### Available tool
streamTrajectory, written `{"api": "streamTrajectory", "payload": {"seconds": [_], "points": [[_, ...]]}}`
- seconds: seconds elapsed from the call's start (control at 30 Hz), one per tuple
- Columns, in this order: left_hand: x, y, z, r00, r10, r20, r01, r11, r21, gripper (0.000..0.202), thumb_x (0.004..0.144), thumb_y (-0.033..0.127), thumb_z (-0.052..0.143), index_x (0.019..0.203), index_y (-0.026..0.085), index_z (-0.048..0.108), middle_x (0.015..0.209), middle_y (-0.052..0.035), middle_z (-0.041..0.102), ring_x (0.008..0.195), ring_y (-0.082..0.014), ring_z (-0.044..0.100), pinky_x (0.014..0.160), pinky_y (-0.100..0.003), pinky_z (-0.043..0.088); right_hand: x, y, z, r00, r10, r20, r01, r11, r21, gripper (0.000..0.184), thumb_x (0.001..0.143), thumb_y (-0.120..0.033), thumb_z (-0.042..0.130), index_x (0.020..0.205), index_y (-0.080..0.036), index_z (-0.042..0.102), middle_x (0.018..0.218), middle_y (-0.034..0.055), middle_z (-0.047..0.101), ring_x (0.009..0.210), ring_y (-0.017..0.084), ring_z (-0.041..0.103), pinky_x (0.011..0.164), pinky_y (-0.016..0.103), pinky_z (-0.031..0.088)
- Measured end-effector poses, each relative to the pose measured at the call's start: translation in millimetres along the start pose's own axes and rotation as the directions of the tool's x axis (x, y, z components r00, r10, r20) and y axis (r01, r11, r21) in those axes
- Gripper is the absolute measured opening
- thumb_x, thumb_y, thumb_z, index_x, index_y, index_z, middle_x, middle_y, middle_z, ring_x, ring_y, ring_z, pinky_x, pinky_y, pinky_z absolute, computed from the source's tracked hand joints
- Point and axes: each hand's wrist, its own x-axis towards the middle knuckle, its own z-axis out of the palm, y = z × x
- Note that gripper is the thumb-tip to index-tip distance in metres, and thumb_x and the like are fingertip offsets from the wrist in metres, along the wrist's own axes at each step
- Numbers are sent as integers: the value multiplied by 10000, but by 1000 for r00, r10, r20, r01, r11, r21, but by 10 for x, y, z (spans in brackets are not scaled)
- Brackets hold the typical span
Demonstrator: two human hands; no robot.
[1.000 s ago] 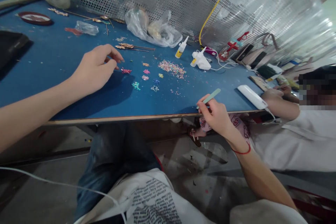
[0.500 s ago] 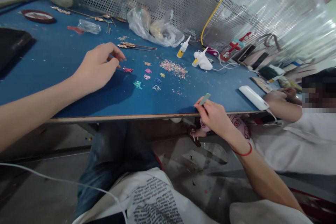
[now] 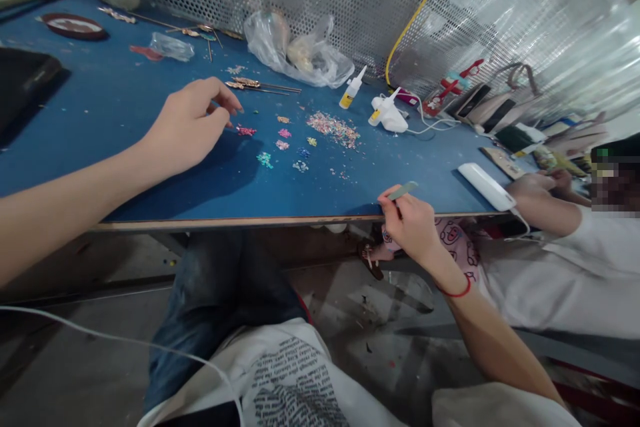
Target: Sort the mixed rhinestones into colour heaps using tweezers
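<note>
My left hand (image 3: 193,121) hovers over the blue table with fingers loosely curled and apart, nothing visible in them. Just right of its fingertips lies a small heap of red sequin-like pieces (image 3: 246,131). Around it sit several other little colour groups, among them teal pieces (image 3: 265,160), pink pieces (image 3: 283,145), blue pieces (image 3: 303,153) and yellow pieces (image 3: 312,141). A larger mixed pile (image 3: 334,129) spreads behind them. At the table's front edge my right hand (image 3: 411,221) pinches flat pale green tweezers (image 3: 403,191); their tips are hidden by my fingers.
Two glue bottles (image 3: 353,88) (image 3: 384,108) stand behind the mixed pile. A clear plastic bag (image 3: 300,53) and gold hairpins (image 3: 250,83) lie toward the mesh wall. At right are a white device (image 3: 485,185) and a co-worker's arm (image 3: 545,207). A dark object (image 3: 30,90) lies at left.
My right hand has shifted slightly right, and the tweezers have tilted flatter. My left hand stays nearly in place. The co-worker at right has shifted a little.
</note>
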Motion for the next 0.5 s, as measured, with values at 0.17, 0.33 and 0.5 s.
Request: {"api": "streamTrajectory", "payload": {"seconds": [0.17, 0.33, 0.5], "points": [[14, 11, 4, 1000, -20, 2, 20, 1000, 11, 299, 876, 135, 446, 1060, 175, 679, 975, 14, 632, 799, -112, 644, 1018, -434, 550, -21, 16, -62, 987, 157, 37, -160, 984, 83, 294, 1093, -315, 394, 860, -223, 548, 785, 34, 698, 527, 139, 596, 528, 276, 441], [21, 3, 0, 1000, -4, 13, 4, 1000, 19, 308, 874, 149, 438, 1067, 158, 678, 964, 20, 613, 824, -110, 646, 1053, -452, 540, -28, 26, -112, 982, 148, 114, -162, 979, 125, 310, 1097, -357, 379, 881, -226, 559, 816, 44, 701, 600, 162, 634, 583, 295, 472], [12, -20, -10, 1000, 0, 8, 0, 1000, 3, 302, 881, 140, 447, 1066, 168, 684, 993, 11, 640, 816, -112, 636, 1038, -417, 535, 11, 29, -100, 993, -27, 111, 16, 995, 98, 266, 1094, -295, 373, 915, -224, 556, 851, 68, 707, 734, 202, 664, 680, 320, 508]]}}
